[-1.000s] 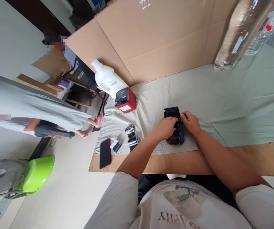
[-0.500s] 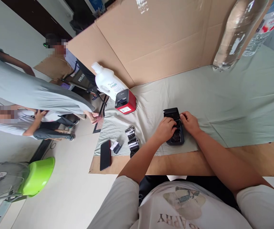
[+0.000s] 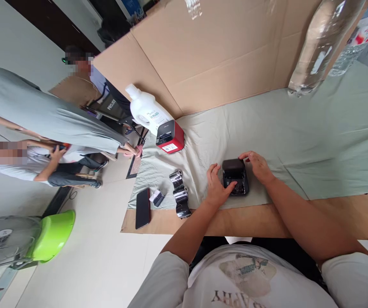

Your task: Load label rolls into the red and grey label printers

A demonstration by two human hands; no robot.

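Between the left grip (image 3: 216, 186), spread wide with its thumb on the front, and the right grip (image 3: 259, 167) (whether it pinches, I cannot tell) sits a boxy black plastic-looking device (image 3: 237, 176) — likely light, stiff, slick, best held by both sides.

Device (image 3: 234, 167) on cloth (image 3: 299, 141) over worktop (image 3: 267, 221). Left of it: rolls (image 3: 180, 196) in a row; farther left, unidentified item (image 3: 157, 198), then phone (image 3: 143, 208). Printer (image 3: 175, 139) behind rolls, jug (image 3: 145, 108) behind printer. Cardboard (image 3: 228, 55) along back; bottle (image 3: 348, 55) back right.
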